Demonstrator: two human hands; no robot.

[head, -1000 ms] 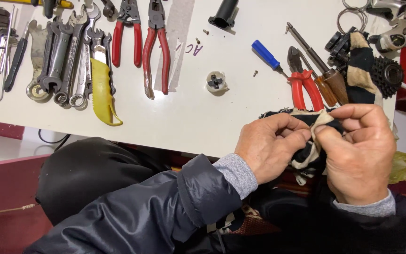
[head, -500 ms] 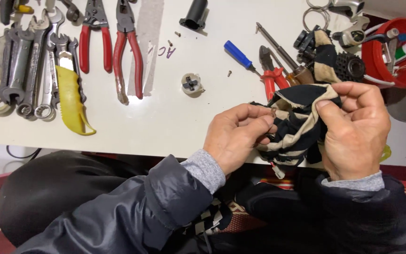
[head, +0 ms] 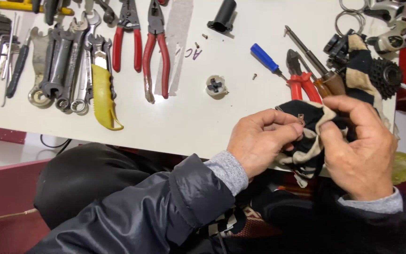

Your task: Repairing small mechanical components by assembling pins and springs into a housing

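Note:
My left hand point(head: 261, 141) pinches a small metal part point(head: 300, 118) between thumb and fingertips, pressed against a black and cream striped rag point(head: 306, 141). My right hand point(head: 360, 143) grips the same rag from the right, its fingers folded over the cloth. Both hands hover at the near edge of a white table point(head: 189, 117). The rag trails up to the right, over tools near a black toothed cog set point(head: 385, 73).
On the table lie several wrenches point(head: 64, 66), a yellow-handled tool point(head: 102, 94), two red-handled pliers point(head: 139, 42), a small round metal piece point(head: 216, 86), a blue screwdriver point(head: 265, 58), red cutters point(head: 299, 80), a wooden-handled screwdriver point(head: 316, 63) and a black tube point(head: 222, 15).
The view has shifted, so the table sits further right in the frame. My hands have worked the rag lower, and the small metal part now shows at my left fingertips.

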